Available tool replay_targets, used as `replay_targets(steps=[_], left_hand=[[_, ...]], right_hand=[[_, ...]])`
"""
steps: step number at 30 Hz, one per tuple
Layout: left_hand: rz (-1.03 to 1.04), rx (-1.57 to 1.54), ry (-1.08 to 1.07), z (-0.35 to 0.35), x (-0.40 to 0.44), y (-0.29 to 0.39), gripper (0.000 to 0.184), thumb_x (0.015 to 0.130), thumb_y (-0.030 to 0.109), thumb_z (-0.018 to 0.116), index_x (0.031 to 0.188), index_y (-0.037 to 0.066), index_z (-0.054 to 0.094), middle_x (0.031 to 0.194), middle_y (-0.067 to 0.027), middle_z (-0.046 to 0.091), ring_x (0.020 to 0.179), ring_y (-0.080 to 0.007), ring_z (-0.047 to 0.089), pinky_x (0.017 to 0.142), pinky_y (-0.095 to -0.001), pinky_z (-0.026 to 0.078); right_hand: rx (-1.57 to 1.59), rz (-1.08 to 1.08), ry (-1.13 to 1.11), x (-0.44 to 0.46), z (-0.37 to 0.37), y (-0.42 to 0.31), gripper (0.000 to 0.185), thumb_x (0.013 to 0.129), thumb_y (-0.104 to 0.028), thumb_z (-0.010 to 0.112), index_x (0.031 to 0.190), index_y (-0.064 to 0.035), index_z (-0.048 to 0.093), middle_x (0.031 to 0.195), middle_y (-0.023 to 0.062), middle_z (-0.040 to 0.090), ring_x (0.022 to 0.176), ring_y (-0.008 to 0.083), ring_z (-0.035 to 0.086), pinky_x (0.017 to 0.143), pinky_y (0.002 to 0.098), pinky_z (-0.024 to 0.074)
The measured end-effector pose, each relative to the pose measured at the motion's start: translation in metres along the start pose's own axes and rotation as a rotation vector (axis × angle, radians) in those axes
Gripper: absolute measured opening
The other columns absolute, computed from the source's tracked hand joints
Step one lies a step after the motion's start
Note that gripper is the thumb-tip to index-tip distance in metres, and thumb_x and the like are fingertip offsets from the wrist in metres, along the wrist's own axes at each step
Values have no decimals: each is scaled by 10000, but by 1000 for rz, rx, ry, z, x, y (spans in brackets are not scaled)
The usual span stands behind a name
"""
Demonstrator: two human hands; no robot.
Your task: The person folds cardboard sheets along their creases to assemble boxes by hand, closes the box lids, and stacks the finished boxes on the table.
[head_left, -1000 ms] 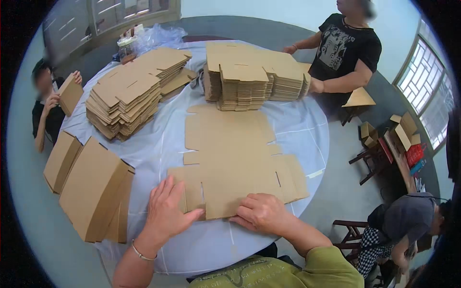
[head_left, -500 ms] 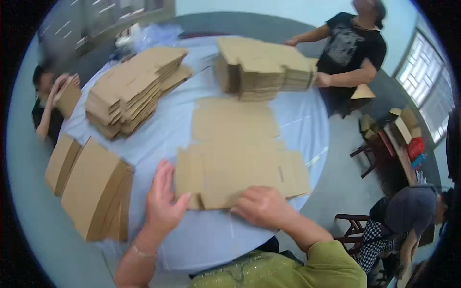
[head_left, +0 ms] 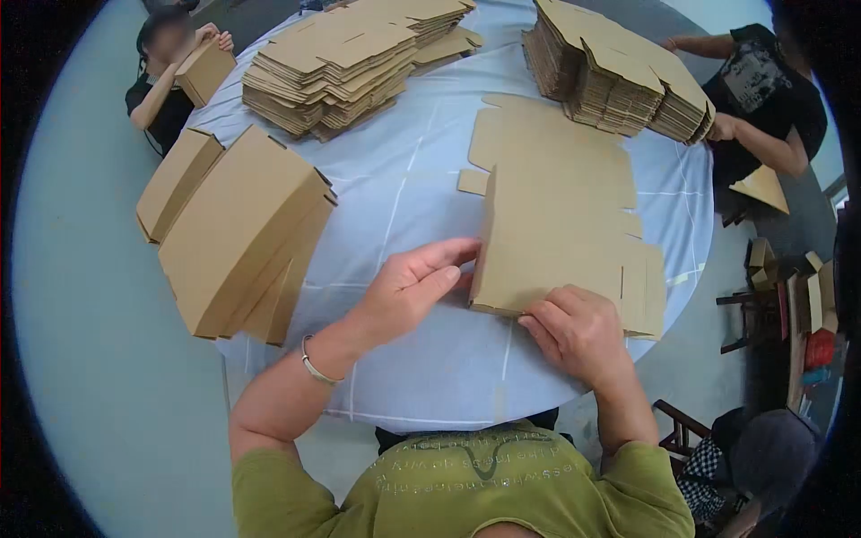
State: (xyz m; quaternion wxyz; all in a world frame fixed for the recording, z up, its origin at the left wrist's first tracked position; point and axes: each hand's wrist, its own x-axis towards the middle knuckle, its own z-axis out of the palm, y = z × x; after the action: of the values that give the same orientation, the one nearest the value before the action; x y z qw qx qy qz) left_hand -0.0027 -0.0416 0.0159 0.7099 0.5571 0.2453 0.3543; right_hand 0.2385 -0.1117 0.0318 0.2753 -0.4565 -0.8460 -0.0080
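Two hands (head_left: pixel 408 291) (head_left: pixel 578 327) touch one partly folded cardboard blank (head_left: pixel 558 220)

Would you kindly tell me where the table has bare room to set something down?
Bare cloth lies between the folded boxes and the cardboard sheet, beyond the left hand; another patch borders the left hand, right hand and table's near edge. The far side is crowded with a left stack and right stack.

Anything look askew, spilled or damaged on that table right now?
Mildly: the flat cardboard stack at upper left is uneven, its sheets staggered at the edges, and the tablecloth is wrinkled. The partly folded cardboard blank shows no obvious damage, and no spill is visible.
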Motion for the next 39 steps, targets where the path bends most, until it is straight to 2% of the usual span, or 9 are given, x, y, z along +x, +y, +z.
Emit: replay_targets(steps=[6, 11, 13, 19, 24, 28, 30, 37, 39], left_hand=[[-12, 125, 57, 9, 1, -3, 350, 984, 35, 465, 1325, -39, 494, 1293, -114, 567, 1174, -168, 551, 995, -319, 466], [-88, 213, 222, 10, 13, 0, 228, 994, 122, 517, 1152, -22, 596, 972, -43, 659, 848, -87, 611, 765, -256, 525], [-129, 229, 266, 12, 21, 6, 180, 981, 131, 547, 1046, -29, 598, 949, -65, 666, 831, -123, 648, 748, -265, 557], [-363, 283, 287, 19, 49, 29, 329, 957, 289, 594, 1009, -36, 603, 923, -101, 665, 817, -150, 661, 698, -280, 573], [-546, 795, 191, 23, 84, 34, 415, 884, 365, 672, 1007, -24, 600, 827, -94, 648, 659, -149, 650, 517, -268, 542], [-511, 865, 148, 30, 97, 33, 376, 848, 279, 677, 985, -62, 598, 757, -115, 649, 532, -183, 636, 435, -293, 525], [-546, 1196, 97, 38, 106, 35, 230, 805, 149, 540, 762, -43, 659, 629, -174, 654, 536, -243, 673, 480, -356, 553], [-534, 1298, 8, 27, 115, 30, 210, 730, 48, 502, 814, -93, 634, 644, -188, 645, 445, -244, 618, 376, -361, 490], [-534, 1339, -71, 31, 113, 34, 211, 739, 68, 508, 805, -85, 636, 679, -232, 648, 550, -313, 660, 484, -412, 531]], right_hand=[[15, -1, -19, 0, 0, 2, 141, 745, -142, 737, 751, -71, 616, 689, 60, 563, 612, 243, 580, 539, 373, 481], [2, -3, -5, -3, 0, 3, 175, 748, -151, 735, 708, -75, 583, 688, 58, 556, 619, 236, 575, 547, 371, 483], [19, -23, 14, -4, 2, 5, 199, 749, -152, 736, 684, -80, 562, 684, 53, 552, 617, 232, 573, 549, 369, 484], [45, -44, 70, -9, 4, 6, 210, 760, -171, 730, 692, -83, 552, 678, 45, 538, 620, 222, 567, 554, 363, 483], [50, -45, 92, -14, 6, 9, 220, 754, -178, 726, 685, -88, 537, 674, 46, 516, 623, 219, 559, 554, 359, 479], [22, -63, 81, -18, 10, 12, 222, 748, -179, 719, 678, -91, 527, 670, 46, 508, 626, 216, 553, 560, 354, 480], [28, -60, 91, -18, 11, 12, 221, 750, -180, 717, 678, -91, 528, 671, 45, 509, 630, 214, 554, 562, 352, 481], [10, -45, 60, -17, 8, 12, 211, 749, -179, 714, 682, -90, 535, 676, 45, 517, 641, 210, 562, 566, 351, 489], [19, -44, 59, -17, 7, 10, 210, 746, -183, 716, 683, -91, 537, 677, 47, 518, 639, 211, 566, 564, 354, 490]])
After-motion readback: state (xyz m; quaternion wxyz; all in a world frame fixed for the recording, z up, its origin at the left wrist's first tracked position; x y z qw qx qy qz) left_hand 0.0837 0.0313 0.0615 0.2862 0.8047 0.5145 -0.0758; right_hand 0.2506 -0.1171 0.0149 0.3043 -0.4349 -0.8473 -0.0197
